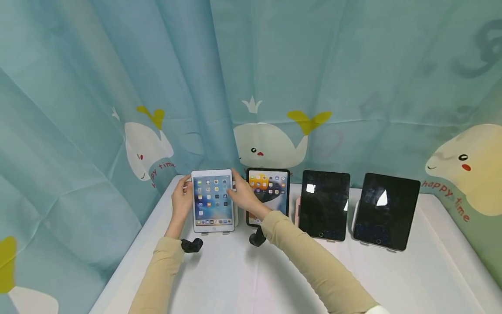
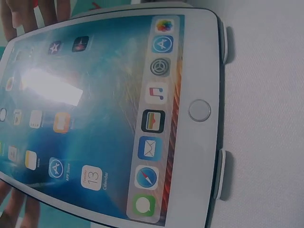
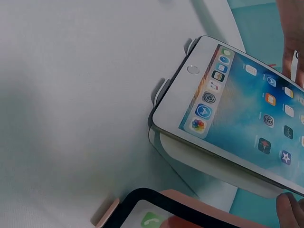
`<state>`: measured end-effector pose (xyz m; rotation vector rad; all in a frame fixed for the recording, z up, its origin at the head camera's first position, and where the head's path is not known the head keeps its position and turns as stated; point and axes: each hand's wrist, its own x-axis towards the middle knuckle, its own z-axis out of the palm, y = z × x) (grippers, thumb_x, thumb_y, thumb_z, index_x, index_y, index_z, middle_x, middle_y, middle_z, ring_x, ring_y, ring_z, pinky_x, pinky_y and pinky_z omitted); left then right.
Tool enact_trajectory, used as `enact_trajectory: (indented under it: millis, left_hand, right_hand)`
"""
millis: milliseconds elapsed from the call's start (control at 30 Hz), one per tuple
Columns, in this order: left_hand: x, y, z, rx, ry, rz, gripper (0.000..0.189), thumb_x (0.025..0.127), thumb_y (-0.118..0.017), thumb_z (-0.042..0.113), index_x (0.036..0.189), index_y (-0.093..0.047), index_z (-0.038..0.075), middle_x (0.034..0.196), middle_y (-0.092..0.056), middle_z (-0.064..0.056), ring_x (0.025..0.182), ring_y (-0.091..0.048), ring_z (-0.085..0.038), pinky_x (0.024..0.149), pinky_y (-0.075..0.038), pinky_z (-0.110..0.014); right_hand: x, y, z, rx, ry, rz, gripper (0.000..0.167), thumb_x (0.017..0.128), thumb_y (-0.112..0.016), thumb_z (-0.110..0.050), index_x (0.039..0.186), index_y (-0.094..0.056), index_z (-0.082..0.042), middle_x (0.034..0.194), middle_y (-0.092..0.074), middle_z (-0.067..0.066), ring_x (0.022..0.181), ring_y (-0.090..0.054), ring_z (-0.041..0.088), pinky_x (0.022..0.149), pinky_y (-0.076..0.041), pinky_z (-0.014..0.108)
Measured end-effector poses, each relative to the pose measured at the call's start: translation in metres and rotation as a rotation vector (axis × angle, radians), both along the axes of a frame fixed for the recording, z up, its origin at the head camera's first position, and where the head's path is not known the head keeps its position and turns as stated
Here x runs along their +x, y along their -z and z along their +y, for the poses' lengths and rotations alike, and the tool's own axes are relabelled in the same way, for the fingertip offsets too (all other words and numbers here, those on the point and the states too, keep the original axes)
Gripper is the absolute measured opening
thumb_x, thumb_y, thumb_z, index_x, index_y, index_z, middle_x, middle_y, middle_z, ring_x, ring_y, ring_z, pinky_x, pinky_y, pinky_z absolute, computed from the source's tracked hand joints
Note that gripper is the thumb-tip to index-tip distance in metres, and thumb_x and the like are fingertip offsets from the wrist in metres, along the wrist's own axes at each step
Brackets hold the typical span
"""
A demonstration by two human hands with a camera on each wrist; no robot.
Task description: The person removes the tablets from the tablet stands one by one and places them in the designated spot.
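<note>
A white tablet (image 1: 212, 205) with a lit home screen leans upright on a white stand (image 3: 204, 161). Small lips (image 2: 220, 175) of the stand catch its bottom edge. My left hand (image 1: 182, 199) holds the tablet's left edge, fingers reaching behind it. On the opposite side, my right hand (image 1: 245, 195) grips the upper right edge, thumb at the front and fingers toward the back. In the right wrist view only a few fingertips (image 3: 289, 209) of that hand show.
Just right stands a black-framed tablet (image 1: 270, 187) with a lit screen, partly behind my right forearm. Two dark-screened tablets, one (image 1: 324, 203) and another (image 1: 386, 209), lean on stands farther right. A whale-print curtain (image 1: 270, 65) hangs behind the white table (image 1: 235, 279).
</note>
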<state>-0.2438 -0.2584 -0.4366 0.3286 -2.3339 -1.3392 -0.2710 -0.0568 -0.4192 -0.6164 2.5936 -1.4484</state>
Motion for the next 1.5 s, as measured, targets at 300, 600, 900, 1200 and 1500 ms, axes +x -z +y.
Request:
enact_trajectory:
  millis: [300,600,900,1200,1500]
  left_hand:
    - [0.0,0.002,0.002,-0.033,-0.023,0.048,0.035,0.099,-0.047,0.006,0.134,-0.051,0.001,0.119,-0.06,-0.027,0.1,-0.057,-0.036,0.082,-0.045,-0.041]
    - [0.0,0.004,0.002,0.036,-0.037,0.028,0.035,0.1,-0.047,0.011,0.134,-0.051,0.004,0.121,-0.059,-0.025,0.102,-0.054,-0.033,0.084,-0.044,-0.04]
    - [0.001,0.002,0.003,0.063,-0.074,0.047,0.032,0.099,-0.049,0.01,0.13,-0.054,0.005,0.115,-0.061,-0.023,0.097,-0.054,-0.026,0.08,-0.042,-0.032]
    - [0.001,-0.002,0.003,0.07,-0.094,0.067,0.029,0.098,-0.051,0.009,0.125,-0.057,0.002,0.11,-0.061,-0.023,0.089,-0.051,-0.017,0.076,-0.039,-0.024]
    - [-0.001,-0.002,-0.001,0.181,-0.053,0.067,0.029,0.098,-0.053,0.013,0.125,-0.059,0.004,0.103,-0.06,-0.013,0.078,-0.047,0.0,0.067,-0.04,-0.013]
  right_hand:
    - [-0.001,0.003,-0.002,-0.09,0.014,-0.024,0.064,0.096,-0.053,-0.006,0.151,-0.022,-0.006,0.131,-0.053,0.021,0.11,-0.061,0.029,0.086,-0.056,0.038]
    - [0.0,0.007,-0.007,-0.158,0.086,-0.029,0.057,0.095,-0.053,-0.003,0.147,-0.03,-0.008,0.122,-0.059,0.018,0.098,-0.06,0.024,0.08,-0.054,0.034]
    - [0.002,0.007,-0.015,-0.149,0.212,-0.026,0.047,0.097,-0.051,-0.007,0.141,-0.038,-0.018,0.115,-0.063,0.011,0.093,-0.061,0.021,0.071,-0.051,0.03]
    - [0.003,0.001,-0.019,-0.126,0.29,-0.021,0.038,0.098,-0.053,-0.011,0.132,-0.043,-0.023,0.105,-0.063,0.006,0.083,-0.06,0.018,0.06,-0.042,0.024]
    - [0.0,-0.003,-0.015,-0.134,0.264,0.016,0.035,0.096,-0.053,-0.006,0.127,-0.046,-0.02,0.1,-0.064,0.008,0.083,-0.061,0.02,0.062,-0.045,0.025]
